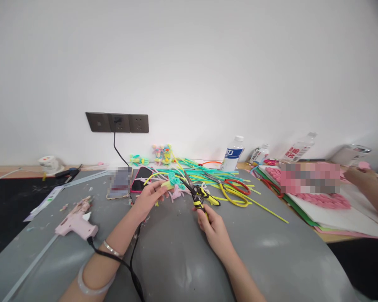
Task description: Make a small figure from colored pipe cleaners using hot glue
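Observation:
My left hand (153,199) pinches a small figure of fuzzy pipe cleaners (175,180), teal on top with some yellow, above the middle of the table. In my right hand (209,224) is a pair of scissors (198,200) with black and yellow handles. Their dark blades stand apart and point up and left, just beside the pipe-cleaner figure. Behind both hands lies a spread of loose teal, yellow and pink pipe cleaners (204,167). Another pair of scissors (234,196), with a red and a yellow handle loop, rests on them at the right.
A pink glue gun (75,222) lies at left, its black cord passing by my left forearm. Two phones (119,183) lie behind. Finished pipe-cleaner figures (162,154) and a water bottle (233,153) stand near the wall. At right, another person's hand (362,178) is over papers and pink braided material (327,200).

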Available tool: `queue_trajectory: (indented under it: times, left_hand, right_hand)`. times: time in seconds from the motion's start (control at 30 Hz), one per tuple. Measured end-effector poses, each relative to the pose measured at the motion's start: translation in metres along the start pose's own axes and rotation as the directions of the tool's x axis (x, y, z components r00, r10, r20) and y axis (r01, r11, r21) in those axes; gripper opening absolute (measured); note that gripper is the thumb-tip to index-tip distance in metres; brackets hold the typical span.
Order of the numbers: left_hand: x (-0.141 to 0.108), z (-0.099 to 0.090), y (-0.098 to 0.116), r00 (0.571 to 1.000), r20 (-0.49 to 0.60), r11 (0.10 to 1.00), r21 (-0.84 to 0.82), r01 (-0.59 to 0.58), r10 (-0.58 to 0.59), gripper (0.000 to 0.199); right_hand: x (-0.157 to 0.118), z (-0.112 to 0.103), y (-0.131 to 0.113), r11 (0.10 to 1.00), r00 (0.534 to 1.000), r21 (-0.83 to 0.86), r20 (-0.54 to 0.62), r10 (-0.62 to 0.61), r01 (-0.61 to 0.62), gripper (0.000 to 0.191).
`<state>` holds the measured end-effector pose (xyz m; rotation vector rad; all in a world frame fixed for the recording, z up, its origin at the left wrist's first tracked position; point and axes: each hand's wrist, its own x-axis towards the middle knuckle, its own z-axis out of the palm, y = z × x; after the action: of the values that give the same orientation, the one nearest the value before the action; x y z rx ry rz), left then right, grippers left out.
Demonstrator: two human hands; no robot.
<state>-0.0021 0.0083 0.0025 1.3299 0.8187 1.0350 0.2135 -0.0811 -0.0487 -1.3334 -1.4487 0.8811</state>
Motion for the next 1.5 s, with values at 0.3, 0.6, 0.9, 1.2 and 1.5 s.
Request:
queue_trajectory:
  times: [0.3,0.6,0.9,1.2,1.5]
  left_hand:
    - [0.001,-0.002,-0.003,1.000,-0.002,1.000,0.002,-0.014,0.014,0.036]
    - [0.001,-0.001,-0.002,0.999,-0.043,0.999,0.038,-0.022,0.024,0.041]
    - [0.001,-0.003,-0.002,0.997,-0.059,0.998,0.022,-0.052,0.053,0.034]
    - [0.002,-0.003,-0.003,0.998,-0.047,0.999,0.016,-0.033,0.034,0.033]
    - [0.002,-0.002,-0.002,0.998,-0.054,1.000,0.016,-0.027,0.028,0.037]
  right_hand:
    - [0.000,-0.001,-0.005,0.997,1.000,-0.072,0.015,-0.016,0.017,0.046]
    - [-0.001,0.000,-0.006,0.989,0.999,-0.141,-0.011,-0.039,0.037,0.048]
    - [-0.003,0.000,-0.015,0.961,0.991,-0.259,-0.068,-0.119,0.098,0.042]
    - [-0.002,0.000,-0.016,0.949,0.989,-0.298,-0.077,-0.129,0.100,0.039]
    - [-0.002,0.000,-0.014,0.948,0.989,-0.301,-0.073,-0.131,0.103,0.039]
